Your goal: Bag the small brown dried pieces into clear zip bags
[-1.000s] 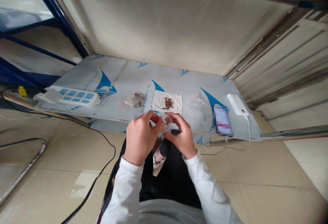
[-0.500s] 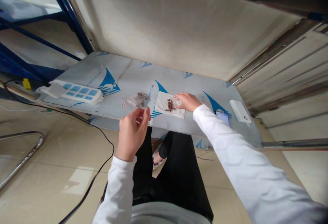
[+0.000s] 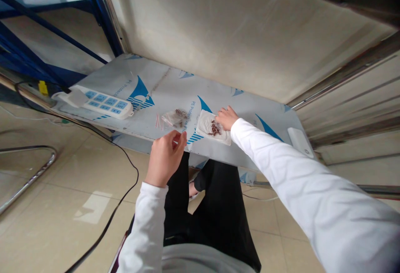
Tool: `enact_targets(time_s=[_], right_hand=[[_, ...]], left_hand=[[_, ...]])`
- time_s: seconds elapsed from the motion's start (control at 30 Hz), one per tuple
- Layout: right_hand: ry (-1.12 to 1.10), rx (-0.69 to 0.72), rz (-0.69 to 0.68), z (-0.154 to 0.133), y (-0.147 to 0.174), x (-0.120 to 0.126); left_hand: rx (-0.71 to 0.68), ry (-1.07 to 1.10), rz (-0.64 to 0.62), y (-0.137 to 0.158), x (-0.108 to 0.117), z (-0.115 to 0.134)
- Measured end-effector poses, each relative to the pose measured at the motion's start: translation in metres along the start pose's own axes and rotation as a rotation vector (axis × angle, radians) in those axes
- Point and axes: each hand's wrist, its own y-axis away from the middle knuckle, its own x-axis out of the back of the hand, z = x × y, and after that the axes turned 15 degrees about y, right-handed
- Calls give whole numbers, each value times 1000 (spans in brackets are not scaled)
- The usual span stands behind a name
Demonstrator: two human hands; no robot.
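My left hand (image 3: 167, 156) hovers at the near edge of the shelf with thumb and fingertips pinched together; anything between them is too small to make out. Just beyond it lies a clear plastic bag (image 3: 171, 119) with small brown pieces in its far end. A square white pad (image 3: 204, 122), perhaps folded tissue or a pouch, rests to the right. On it sits a little heap of small brown pieces (image 3: 215, 129). My right hand (image 3: 226, 118) is at the pad's far right side, fingers curled down next to the heap. Its fingertips are partly hidden.
A white power strip (image 3: 108, 103) with blue sockets and a plug lies on the left of the film-covered shelf (image 3: 168, 90). A white oblong device (image 3: 300, 142) sits at the right end. A black cable (image 3: 133, 169) hangs down to the floor on the left.
The view has shifted, so the shelf's things appear farther right. My right hand has moved slightly away from me, uncovering more of the brown heap. My left hand keeps its pinch.
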Motion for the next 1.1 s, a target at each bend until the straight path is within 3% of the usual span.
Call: enact_targets(time_s=[0.37, 0.83, 0.97, 1.1], right_hand=[[109, 68, 22, 3, -2, 15], [90, 111, 89, 12, 0, 15], [-152, 8, 180, 36, 19, -21], [-549, -366, 100, 57, 44, -87]], left_hand=[[41, 25, -54, -1, -5, 5], [54, 1, -70, 0, -4, 6], [87, 25, -55, -1, 3, 0], [114, 5, -37, -3, 9, -6]])
